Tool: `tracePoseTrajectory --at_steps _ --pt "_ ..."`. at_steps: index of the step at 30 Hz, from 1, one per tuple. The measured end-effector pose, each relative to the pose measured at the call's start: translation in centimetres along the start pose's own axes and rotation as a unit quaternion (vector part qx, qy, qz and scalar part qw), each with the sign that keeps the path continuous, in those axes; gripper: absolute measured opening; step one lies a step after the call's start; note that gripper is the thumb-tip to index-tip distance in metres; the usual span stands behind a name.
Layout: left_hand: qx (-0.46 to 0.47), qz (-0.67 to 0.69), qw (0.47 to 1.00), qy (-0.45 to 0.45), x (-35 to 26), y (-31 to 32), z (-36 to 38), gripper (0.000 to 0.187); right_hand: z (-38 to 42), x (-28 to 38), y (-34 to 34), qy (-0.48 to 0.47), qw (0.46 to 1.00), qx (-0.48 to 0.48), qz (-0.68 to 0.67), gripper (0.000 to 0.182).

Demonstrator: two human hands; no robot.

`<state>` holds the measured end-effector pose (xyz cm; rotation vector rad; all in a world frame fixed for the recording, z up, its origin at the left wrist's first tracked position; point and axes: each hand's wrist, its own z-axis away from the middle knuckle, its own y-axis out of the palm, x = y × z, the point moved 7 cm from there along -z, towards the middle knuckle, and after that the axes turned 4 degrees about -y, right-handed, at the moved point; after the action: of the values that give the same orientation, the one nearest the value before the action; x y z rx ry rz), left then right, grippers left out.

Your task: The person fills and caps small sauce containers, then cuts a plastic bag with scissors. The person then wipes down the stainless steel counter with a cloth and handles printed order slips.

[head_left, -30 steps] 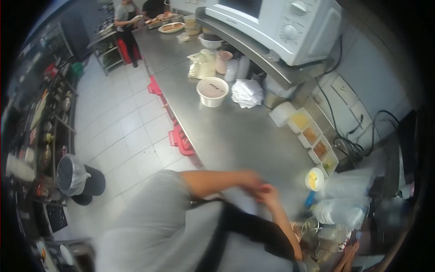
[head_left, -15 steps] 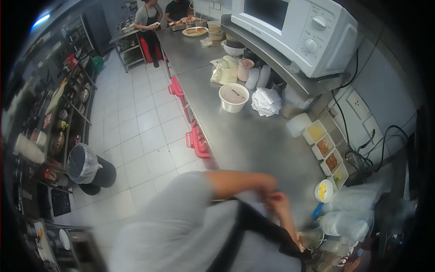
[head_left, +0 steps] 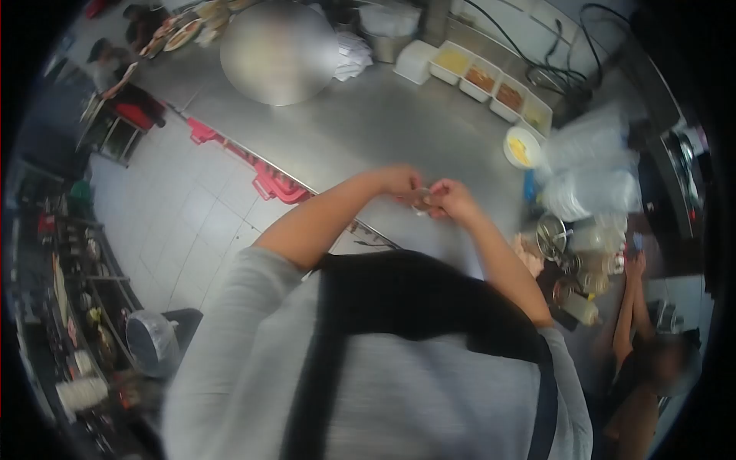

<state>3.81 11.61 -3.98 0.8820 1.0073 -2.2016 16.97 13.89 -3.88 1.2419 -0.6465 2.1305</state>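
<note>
My left hand [head_left: 399,182] and my right hand [head_left: 454,201] meet in front of my chest, over the near edge of the steel counter [head_left: 399,130]. Both are closed, with fingertips pinched on a small pale thing [head_left: 422,201] between them. It is too blurred to name. Right of my hands, a white bowl [head_left: 520,148] with yellow food stands on the counter. Past it runs a row of white tubs [head_left: 477,82] with yellow and reddish-brown fillings.
Clear plastic bags [head_left: 586,180] lie at the right, near a metal pot [head_left: 550,236] and a squeeze bottle [head_left: 580,309]. Another person's arms [head_left: 629,299] reach in there. Pink-handled bins [head_left: 277,184] sit below the counter edge. Folded white papers [head_left: 353,56] lie farther back. People stand at the far left.
My view has turned right and down, so the counter shifts left and up. My hands now show fully, raised in front of me, where my left arm crossed the view before.
</note>
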Motion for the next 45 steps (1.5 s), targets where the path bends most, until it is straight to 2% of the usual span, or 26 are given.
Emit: tracePoseTrajectory --at_steps 3,6,9,15,18,21,22,25,28,29,31,33,34,35,38,40,41,42,43,44,45 --pt "-0.099 0.094 0.989 -0.056 -1.3 0.5 3.5 0.028 0.8 0.6 0.2 -0.002 1.0 -0.014 -0.008 0.022" --pt "-0.093 0.183 0.976 -0.078 -0.2 1.0 2.3 0.029 1.0 1.3 0.4 -0.019 0.999 -0.025 0.03 0.021" --pt "-0.101 0.142 0.978 -0.111 -0.1 1.1 2.0 0.025 1.3 2.1 0.6 0.042 0.998 -0.026 0.033 0.023" --pt "-0.059 0.064 0.982 -0.166 -1.8 0.7 1.8 0.022 -0.4 2.0 0.6 0.072 0.988 -0.013 0.137 0.022" --pt "0.006 -0.004 0.988 -0.152 -0.3 1.7 -0.3 0.019 -1.7 1.6 0.7 0.092 0.979 -0.003 0.182 0.021" --pt "-0.054 0.021 0.993 -0.098 -1.7 1.1 1.9 0.014 -2.3 1.4 0.8 0.055 0.976 0.028 0.207 0.018" --pt "-0.053 0.043 0.992 -0.104 -1.6 1.0 2.2 0.013 -2.0 1.5 0.5 0.012 0.984 0.029 0.176 0.02" --pt "-0.04 0.088 0.989 -0.114 -1.0 0.9 2.1 0.013 -1.0 0.8 0.3 -0.014 0.985 -0.035 0.17 0.022" --pt "-0.032 0.091 0.988 -0.122 0.4 1.1 1.2 0.014 -0.9 0.4 0.7 -0.054 0.988 -0.025 0.146 0.034" --pt "-0.039 0.075 0.99 -0.112 0.7 1.2 0.6 0.014 -1.2 0.4 1.0 -0.029 0.971 -0.002 0.236 0.033" --pt "-0.057 0.054 0.99 -0.118 -0.1 1.2 0.7 0.013 0.4 1.9 1.6 -0.038 0.955 -0.033 0.292 0.025" --pt "-0.081 0.076 0.984 -0.137 -0.3 1.7 1.3 0.013 0.5 1.7 1.6 -0.02 0.96 -0.048 0.275 0.025" --pt "-0.096 0.101 0.98 -0.141 0.2 1.7 1.4 0.014 1.0 2.4 0.9 -0.129 0.92 -0.11 0.352 0.026" --pt "-0.121 0.155 0.973 -0.123 0.5 1.7 1.7 0.015 2.1 3.2 0.8 -0.233 0.859 -0.167 0.425 0.028" --pt "-0.185 0.353 0.916 -0.045 -0.9 2.1 5.0 0.021 9.7 7.3 -2.8 -0.283 0.896 -0.26 0.225 0.026" --pt "-0.221 0.355 0.908 0.03 -0.4 2.3 7.1 0.027 17.4 11.1 -7.6 -0.379 0.771 -0.44 0.26 0.024" --pt "-0.286 0.25 0.921 0.09 0.9 1.8 7.9 0.028 19.8 10.3 -11.2 -0.364 0.787 -0.494 0.06 0.03" --pt "-0.351 0.141 0.915 0.144 2.0 1.8 8.8 0.03 24.2 11.8 -13.9 -0.44 0.677 -0.585 0.08 0.038" --pt "-0.39 0.108 0.901 0.159 2.6 2.3 10.4 0.027 28.2 13.4 -15.7 -0.4 0.627 -0.654 0.138 0.046" --pt "-0.427 0.073 0.884 0.173 2.6 2.5 12.1 0.024 30.2 13.3 -18.1 -0.414 0.569 -0.697 0.134 0.049" --pt "-0.406 0.098 0.899 0.133 2.9 3.1 12.8 0.022 31.6 13.5 -20.2 -0.348 0.59 -0.715 0.139 0.057"
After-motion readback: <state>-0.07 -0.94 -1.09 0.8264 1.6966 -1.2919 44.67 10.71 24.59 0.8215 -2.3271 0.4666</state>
